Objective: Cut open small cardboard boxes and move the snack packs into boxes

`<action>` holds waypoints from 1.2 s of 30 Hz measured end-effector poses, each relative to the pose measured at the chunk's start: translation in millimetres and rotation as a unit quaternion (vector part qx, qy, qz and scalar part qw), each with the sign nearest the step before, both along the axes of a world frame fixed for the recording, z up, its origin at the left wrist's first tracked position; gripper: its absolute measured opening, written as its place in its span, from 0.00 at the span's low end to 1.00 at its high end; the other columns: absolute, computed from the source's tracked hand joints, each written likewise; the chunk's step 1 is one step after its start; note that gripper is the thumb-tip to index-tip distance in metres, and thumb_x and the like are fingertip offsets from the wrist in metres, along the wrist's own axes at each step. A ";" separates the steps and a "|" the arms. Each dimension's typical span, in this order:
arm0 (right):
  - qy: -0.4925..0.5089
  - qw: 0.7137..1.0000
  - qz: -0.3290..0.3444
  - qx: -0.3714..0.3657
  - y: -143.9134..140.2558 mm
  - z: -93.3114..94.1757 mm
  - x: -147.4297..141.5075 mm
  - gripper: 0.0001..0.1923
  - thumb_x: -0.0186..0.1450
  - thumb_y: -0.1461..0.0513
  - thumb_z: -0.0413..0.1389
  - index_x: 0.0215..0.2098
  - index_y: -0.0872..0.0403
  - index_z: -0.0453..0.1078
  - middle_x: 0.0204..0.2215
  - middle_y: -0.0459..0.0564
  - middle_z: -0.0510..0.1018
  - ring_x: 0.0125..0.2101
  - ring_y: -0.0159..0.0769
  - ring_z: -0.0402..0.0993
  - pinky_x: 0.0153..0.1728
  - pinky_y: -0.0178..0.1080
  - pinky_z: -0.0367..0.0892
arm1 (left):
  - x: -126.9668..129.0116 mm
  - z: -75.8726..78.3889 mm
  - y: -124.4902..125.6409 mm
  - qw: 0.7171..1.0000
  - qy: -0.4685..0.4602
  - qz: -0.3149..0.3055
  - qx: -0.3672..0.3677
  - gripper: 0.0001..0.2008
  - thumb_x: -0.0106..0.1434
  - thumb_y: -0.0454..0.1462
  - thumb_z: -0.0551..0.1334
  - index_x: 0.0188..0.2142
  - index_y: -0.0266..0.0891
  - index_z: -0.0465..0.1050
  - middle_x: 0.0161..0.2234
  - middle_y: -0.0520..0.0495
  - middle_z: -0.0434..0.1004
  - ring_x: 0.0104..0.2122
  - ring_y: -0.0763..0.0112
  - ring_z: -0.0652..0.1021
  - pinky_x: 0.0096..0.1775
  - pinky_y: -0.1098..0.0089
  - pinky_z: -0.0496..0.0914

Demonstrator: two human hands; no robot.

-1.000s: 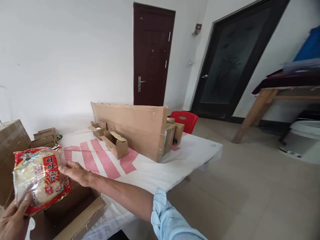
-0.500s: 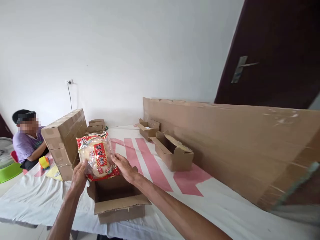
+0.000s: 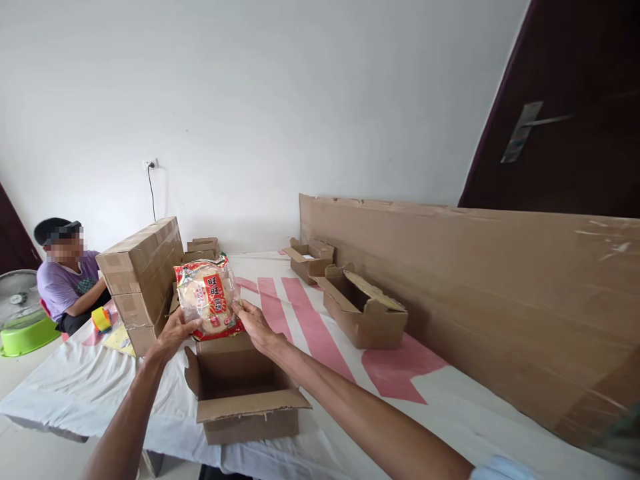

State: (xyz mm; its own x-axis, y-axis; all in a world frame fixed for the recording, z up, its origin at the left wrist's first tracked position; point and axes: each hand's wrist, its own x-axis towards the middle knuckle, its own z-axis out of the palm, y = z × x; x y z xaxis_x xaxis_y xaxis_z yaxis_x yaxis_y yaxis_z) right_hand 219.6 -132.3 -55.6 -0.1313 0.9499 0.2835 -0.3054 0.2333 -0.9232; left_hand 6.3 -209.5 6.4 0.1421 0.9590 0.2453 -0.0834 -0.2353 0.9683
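A clear and red bag of rice crackers (image 3: 209, 297) is held up between my two hands, tilted so its printed front faces me. My left hand (image 3: 175, 333) grips its lower left edge, thumb across the front. On the right side, my right hand (image 3: 256, 325) pinches the edge of the bag. Just below and in front stands an open cardboard box (image 3: 253, 427) with its flaps folded out. The part of its inside that shows holds nothing I can make out. The bag hides some of what lies behind it.
Two open boxes (image 3: 367, 323) (image 3: 307, 263) stand to the right, by a long cardboard panel (image 3: 465, 280). Stacked taped boxes (image 3: 143, 273) rise at left, near a yellow tape roll (image 3: 101, 320). Beyond them sits another person (image 3: 70, 280). A cloth (image 3: 320, 367) covers the table.
The bag has moved slightly right and farther from the near box's opening, still in both hands. My view has turned a little left, so the surroundings appear shifted to the right.
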 end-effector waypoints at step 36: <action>-0.037 0.999 -0.025 -0.027 26.0 -29.0 -4.3 0.18 0.56 0.46 0.62 0.34 0.50 0.72 0.33 0.47 0.83 0.36 0.40 0.75 0.40 0.41 0.70 | -7.1 -36.7 38.7 0.998 0.023 0.055 -0.032 0.29 0.38 0.30 0.62 0.45 0.39 0.76 0.28 0.56 0.76 0.25 0.75 0.71 0.27 0.76 0.61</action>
